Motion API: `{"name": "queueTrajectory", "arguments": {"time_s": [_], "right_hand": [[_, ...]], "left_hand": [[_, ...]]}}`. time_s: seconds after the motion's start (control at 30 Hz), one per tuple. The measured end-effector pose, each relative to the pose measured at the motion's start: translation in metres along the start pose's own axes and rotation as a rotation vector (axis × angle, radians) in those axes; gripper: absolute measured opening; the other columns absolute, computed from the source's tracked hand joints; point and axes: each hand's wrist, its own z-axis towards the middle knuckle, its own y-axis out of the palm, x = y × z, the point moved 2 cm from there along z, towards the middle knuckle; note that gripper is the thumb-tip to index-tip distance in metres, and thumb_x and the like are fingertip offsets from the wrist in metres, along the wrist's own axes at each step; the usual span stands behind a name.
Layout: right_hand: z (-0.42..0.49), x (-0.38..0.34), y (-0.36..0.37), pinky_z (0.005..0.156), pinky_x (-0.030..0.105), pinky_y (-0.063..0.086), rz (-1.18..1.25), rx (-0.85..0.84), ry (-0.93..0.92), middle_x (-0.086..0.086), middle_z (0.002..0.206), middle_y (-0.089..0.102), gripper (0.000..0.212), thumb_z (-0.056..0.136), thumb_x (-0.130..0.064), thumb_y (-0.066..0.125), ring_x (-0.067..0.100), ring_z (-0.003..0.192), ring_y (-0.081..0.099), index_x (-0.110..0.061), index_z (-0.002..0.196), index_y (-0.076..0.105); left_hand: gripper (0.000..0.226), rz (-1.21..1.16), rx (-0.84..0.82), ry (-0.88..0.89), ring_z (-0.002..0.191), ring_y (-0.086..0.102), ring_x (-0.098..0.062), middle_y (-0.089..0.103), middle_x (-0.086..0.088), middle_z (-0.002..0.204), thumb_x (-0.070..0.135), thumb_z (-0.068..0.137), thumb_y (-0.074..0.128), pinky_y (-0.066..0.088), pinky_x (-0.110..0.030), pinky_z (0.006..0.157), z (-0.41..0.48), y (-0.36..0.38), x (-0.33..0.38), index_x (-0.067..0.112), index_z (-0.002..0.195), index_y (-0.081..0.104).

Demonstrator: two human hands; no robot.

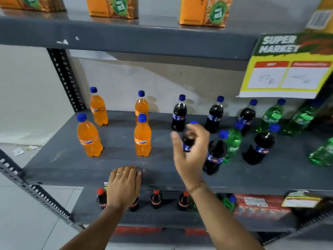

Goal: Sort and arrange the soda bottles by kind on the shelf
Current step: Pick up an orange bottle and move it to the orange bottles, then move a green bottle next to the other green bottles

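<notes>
On the grey middle shelf (pixel 111 165) stand several orange soda bottles (pixel 89 137) at the left, dark cola bottles (pixel 179 113) in the middle and green bottles (pixel 270 116) at the right, all with blue caps. One green bottle (pixel 233 143) stands among the colas. My right hand (pixel 189 152) is wrapped around a dark cola bottle (pixel 188 139) near the shelf's middle, thumb to the left. My left hand (pixel 124 184) rests palm down on the shelf's front edge, holding nothing.
A yellow and green price sign (pixel 286 69) hangs from the upper shelf at the right. Orange cartons (pixel 203 11) stand on the upper shelf. Below are red-capped cola bottles (pixel 155 198) and red packs (pixel 259 206). A perforated metal post (pixel 66 80) stands at the left.
</notes>
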Motion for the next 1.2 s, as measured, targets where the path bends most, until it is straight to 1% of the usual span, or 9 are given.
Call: {"name": "queueTrajectory", "arguments": {"time_s": [0.17,0.23,0.33,0.47,0.67,0.9,1.03,1.13,1.2], "right_hand": [[0.036,0.054,-0.096,0.096,0.045,0.042,-0.178,0.324,0.126,0.015,0.112,0.047,0.058,0.088,-0.051,0.050,0.038,0.106,0.048,0.002,0.113,0.048],[0.028,0.084,-0.112,0.099,0.052,0.038,-0.236,0.272,0.236,0.019,0.115,0.047,0.069,0.085,-0.061,0.047,0.038,0.111,0.045,0.001,0.117,0.046],[0.019,0.115,-0.130,0.104,0.043,0.038,-0.195,0.119,0.446,0.009,0.120,0.044,0.082,0.076,-0.071,0.047,0.028,0.118,0.044,-0.005,0.123,0.044],[0.011,0.134,-0.128,0.102,0.038,0.042,-0.183,-0.074,0.612,0.009,0.127,0.049,0.067,0.079,-0.052,0.062,0.022,0.115,0.049,-0.009,0.127,0.041],[0.016,0.146,-0.127,0.092,0.039,0.051,-0.187,-0.185,0.636,0.008,0.114,0.060,0.051,0.074,-0.014,0.077,0.016,0.098,0.060,-0.018,0.115,0.047],[0.000,0.135,-0.159,0.085,0.032,0.047,-0.231,-0.148,0.548,0.003,0.106,0.060,0.036,0.079,-0.015,0.071,0.016,0.095,0.058,-0.028,0.105,0.049],[-0.017,0.137,-0.187,0.091,0.036,0.046,-0.289,-0.090,0.519,0.010,0.116,0.056,0.046,0.083,-0.026,0.068,0.023,0.106,0.056,-0.013,0.122,0.047],[-0.022,0.139,-0.207,0.092,0.027,0.039,-0.330,0.043,0.473,0.016,0.118,0.052,0.052,0.085,-0.027,0.064,0.025,0.109,0.050,-0.004,0.126,0.042],[-0.015,0.143,-0.219,0.097,0.034,0.038,-0.345,0.151,0.482,0.019,0.122,0.048,0.055,0.086,-0.027,0.061,0.030,0.115,0.046,-0.002,0.129,0.037]], "left_hand": [[0.034,-0.111,0.005,0.176,0.091,0.063,-0.030,0.071,-0.007,0.096,0.032,0.090,0.041,0.041,-0.039,0.089,0.007,0.016,0.070,0.012,0.090,0.068],[0.043,-0.130,-0.076,0.120,0.101,0.062,-0.029,0.070,-0.008,0.106,0.038,0.091,0.036,0.041,-0.042,0.096,0.013,0.022,0.084,0.009,0.100,0.066],[0.060,-0.106,-0.173,0.076,0.114,0.057,-0.026,0.065,-0.007,0.118,0.049,0.091,0.023,0.039,-0.040,0.103,0.020,0.028,0.106,0.009,0.112,0.062],[0.060,-0.049,-0.193,0.077,0.119,0.053,-0.024,0.062,-0.007,0.124,0.050,0.086,0.028,0.037,-0.041,0.105,0.020,0.032,0.109,0.010,0.118,0.059],[0.060,-0.026,-0.202,0.073,0.119,0.053,-0.026,0.062,-0.009,0.124,0.047,0.086,0.026,0.037,-0.042,0.103,0.020,0.028,0.113,0.009,0.117,0.059],[0.059,-0.049,-0.199,0.037,0.126,0.045,-0.027,0.055,-0.011,0.133,0.046,0.089,0.027,0.030,-0.041,0.109,0.018,0.026,0.117,0.008,0.125,0.053],[0.056,-0.090,-0.189,-0.077,0.111,0.053,-0.035,0.063,-0.015,0.118,0.048,0.088,0.033,0.039,-0.047,0.098,0.021,0.025,0.127,0.005,0.115,0.058],[0.051,-0.111,-0.189,-0.117,0.106,0.055,-0.037,0.064,-0.015,0.112,0.046,0.090,0.037,0.041,-0.048,0.095,0.020,0.024,0.132,0.004,0.110,0.059],[0.047,-0.095,-0.191,-0.111,0.107,0.054,-0.037,0.063,-0.015,0.113,0.043,0.090,0.042,0.041,-0.049,0.097,0.018,0.025,0.133,0.004,0.111,0.058]]}}
